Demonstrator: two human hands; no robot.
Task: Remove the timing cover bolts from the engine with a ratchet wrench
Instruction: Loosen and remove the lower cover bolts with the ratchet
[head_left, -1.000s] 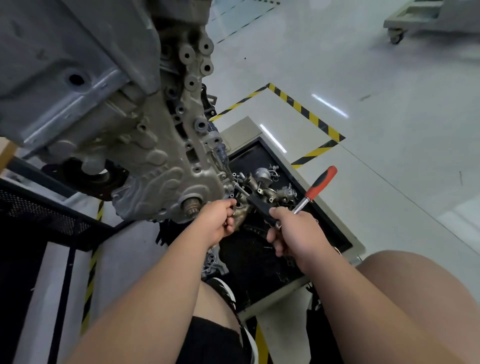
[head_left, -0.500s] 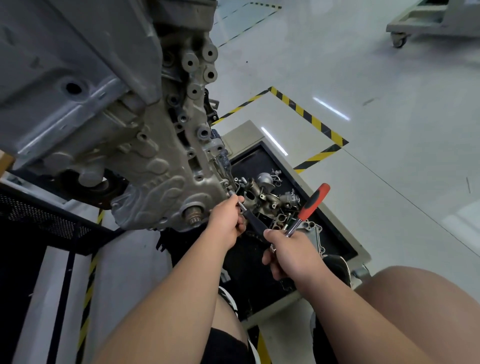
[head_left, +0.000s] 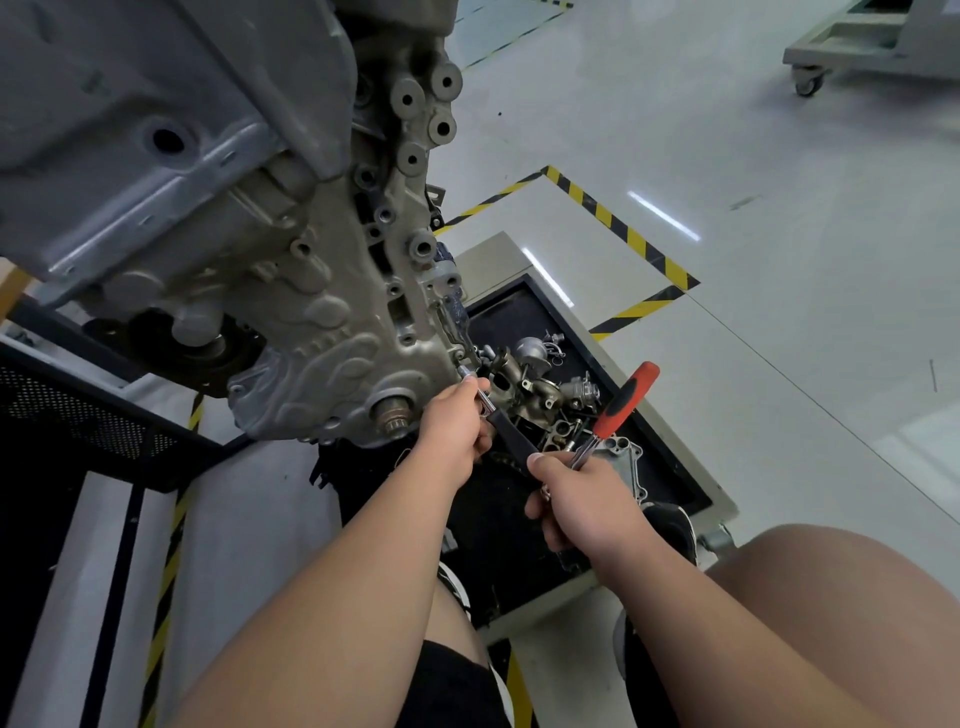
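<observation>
Right, the left hand (head_left: 452, 426) is pinching the chrome socket (head_left: 464, 372) against the lower right edge of the timing cover (head_left: 322, 332), centre frame. The right hand (head_left: 587, 504) is clenching around the black driver handle (head_left: 511, 434) and the shaft of the red-handled ratchet wrench (head_left: 626, 397), which is angling up right over the parts tray (head_left: 519, 317). Bosses (head_left: 444, 127) up the cover's right edge are showing open holes, so several bolts look gone. How many remain, I cannot tell. Against a second ago, the left hand is sitting higher, at the socket, and the right hand lower.
</observation>
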